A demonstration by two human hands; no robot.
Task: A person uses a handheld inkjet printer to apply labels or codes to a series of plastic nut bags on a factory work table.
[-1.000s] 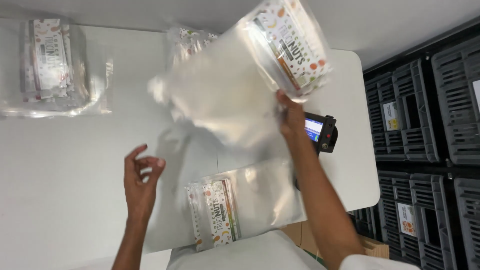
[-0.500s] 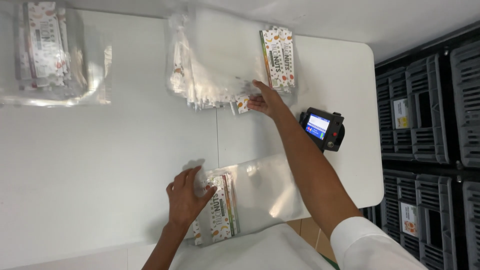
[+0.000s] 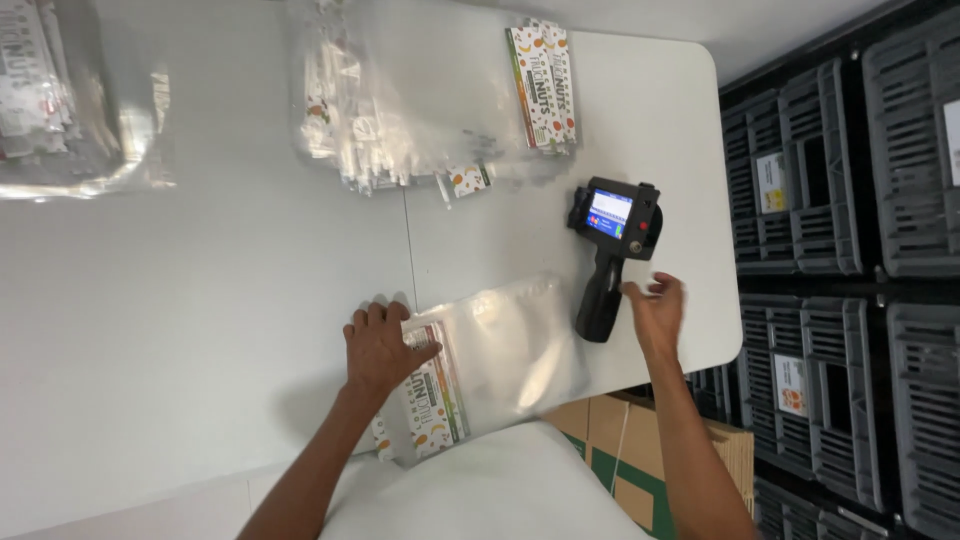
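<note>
Left hand (image 3: 382, 345) lies flat, palm down, pinning the near pouch (image 3: 480, 365) to the white table (image 3: 200, 300); fingers spread over its printed end, pressing rather than gripping. Right hand (image 3: 655, 308) is open and loose, holding nothing, fingertips just beside the black handheld printer (image 3: 612, 250).

Printer lies on its side at 11 o'clock from the right hand, grip pointing to 6, screen head to 12. It sits near the table's right edge.

Risks, as I judge them:
- Right hand nudges the grip instead of closing round it → printer skids toward the edge and the dark crates (image 3: 830, 300) below.
- Pouch is slick clear film and overhangs the near edge, so it could slide if the left palm lifts.

Stack of pouches (image 3: 430, 110) at 12 o'clock, well apart. Another bundle (image 3: 70, 110) at 10. Cardboard box (image 3: 620, 460) under the table.
</note>
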